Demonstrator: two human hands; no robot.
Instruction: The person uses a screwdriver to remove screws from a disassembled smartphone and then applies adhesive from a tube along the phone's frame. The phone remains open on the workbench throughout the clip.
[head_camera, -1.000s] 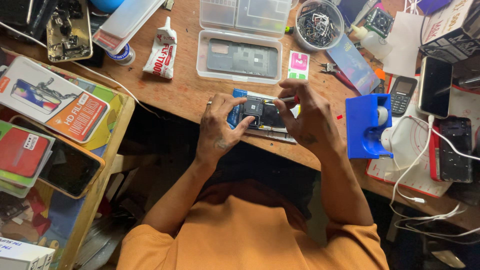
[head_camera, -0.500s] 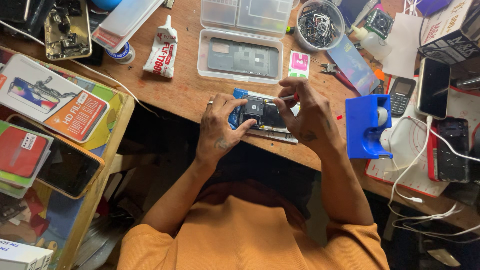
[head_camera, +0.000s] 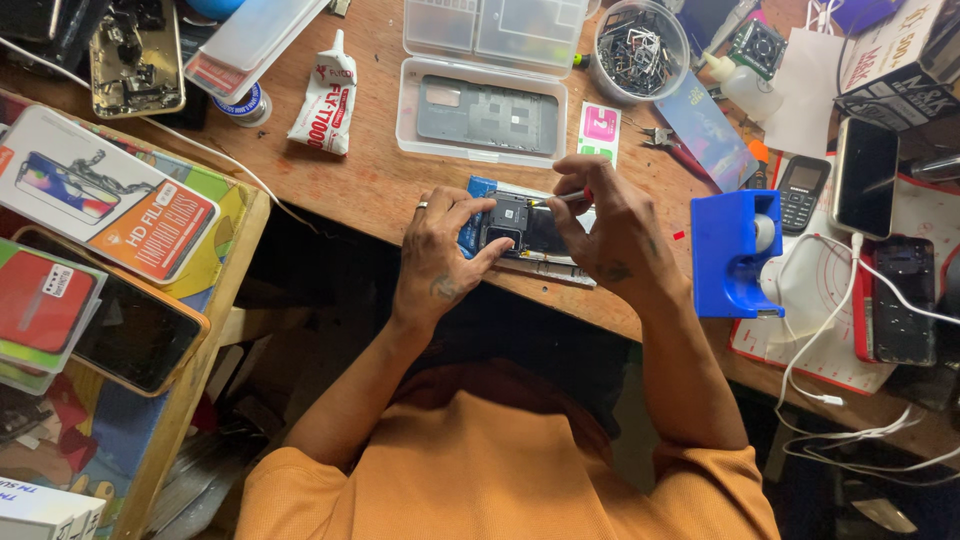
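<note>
An opened phone (head_camera: 520, 228) with its back off lies on a blue pad at the wooden bench's front edge. My left hand (head_camera: 440, 255) grips the phone's left end, thumb under it and fingers curled over the top. My right hand (head_camera: 610, 232) is closed on a thin metal tool (head_camera: 556, 199) with a red part. The tool's tip rests on the phone's inner board near its top. A ring shows on a finger of my left hand.
Behind the phone stands a clear plastic case (head_camera: 488, 115) holding a grey phone back. A white glue tube (head_camera: 325, 95) lies left of it. A round tub of small metal parts (head_camera: 640, 45) and a blue tape holder (head_camera: 735, 250) are on the right. Phones, white cables and boxed screen films lie around.
My right hand has shifted slightly over the phone, bringing the tool's tip onto the board. My left hand keeps its hold on the phone.
</note>
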